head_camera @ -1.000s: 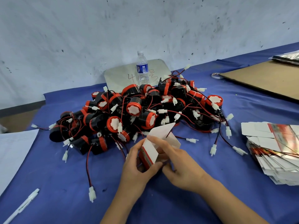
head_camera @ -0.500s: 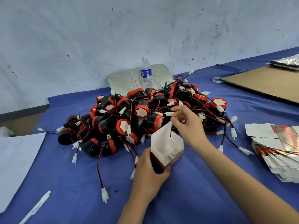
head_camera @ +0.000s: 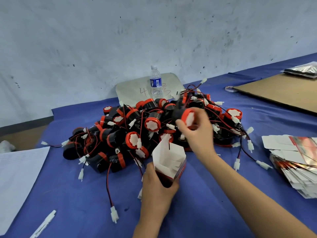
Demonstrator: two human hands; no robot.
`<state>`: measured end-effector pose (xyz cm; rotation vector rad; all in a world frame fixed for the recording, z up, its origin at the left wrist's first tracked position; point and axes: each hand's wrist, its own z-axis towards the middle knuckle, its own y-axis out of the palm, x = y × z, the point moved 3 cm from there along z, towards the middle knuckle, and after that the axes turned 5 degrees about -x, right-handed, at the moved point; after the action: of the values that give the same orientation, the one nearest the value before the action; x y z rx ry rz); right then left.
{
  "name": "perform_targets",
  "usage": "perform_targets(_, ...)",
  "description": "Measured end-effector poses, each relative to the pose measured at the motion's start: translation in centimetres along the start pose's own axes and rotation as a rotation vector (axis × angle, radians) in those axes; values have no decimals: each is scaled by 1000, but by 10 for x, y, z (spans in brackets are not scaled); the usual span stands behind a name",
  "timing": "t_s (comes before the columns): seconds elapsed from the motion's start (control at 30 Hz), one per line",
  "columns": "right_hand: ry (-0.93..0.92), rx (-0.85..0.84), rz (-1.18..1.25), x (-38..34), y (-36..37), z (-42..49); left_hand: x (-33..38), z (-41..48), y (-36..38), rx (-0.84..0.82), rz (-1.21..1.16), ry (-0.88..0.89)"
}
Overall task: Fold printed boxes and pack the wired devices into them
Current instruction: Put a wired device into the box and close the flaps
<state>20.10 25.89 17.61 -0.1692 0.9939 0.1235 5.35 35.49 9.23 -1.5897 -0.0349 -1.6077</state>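
Change: right hand [head_camera: 199, 134] now grips device [head_camera: 186, 117] off pile [head_camera: 120, 134] | left hand [head_camera: 157, 188] holds box [head_camera: 169, 157]

Blue-covered table [head_camera: 205, 212]: device pile [head_camera: 137, 127] centre; flat boxes [head_camera: 295, 160] right edge; cardboard [head_camera: 283, 90] far right corner; paper [head_camera: 18, 169], pen [head_camera: 42, 224] left edge.

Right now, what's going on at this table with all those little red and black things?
A person is packing by hand. The left-hand grip holds an open printed box upright. The right-hand grip holds a black-and-red wired device above the pile, not yet in the box. Flat boxes are stacked at the right.
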Motion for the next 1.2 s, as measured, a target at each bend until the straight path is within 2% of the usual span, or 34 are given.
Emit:
perform_targets(0.07,-91,150,141,-17,-21,-11,0,0,1,-7,6,1)
perform_targets(0.17,-239,206,56,-33,-41,-31,-1,0,1,-1,-16,8)
perform_targets(0.47,-482,-131,-357,-30,-14,-77,2,-1,3,59,-23,38)
perform_targets(0.57,-439,-151,-448,-28,-10,-77,3,1,3,64,-13,24)
perform_targets(0.77,-139,-252,-336,-6,-15,-70,5,-2,5,27,11,25)
perform_targets(0.93,-106,-535,-351,2,-3,-77,0,-2,2,5,-10,22)
perform_targets(1.1,-95,-631,-493,8,-5,-73,3,-3,2,10,-25,38)
perform_targets(1.2,-61,-632,-512,11,-6,-72,6,-5,0,12,-29,63)
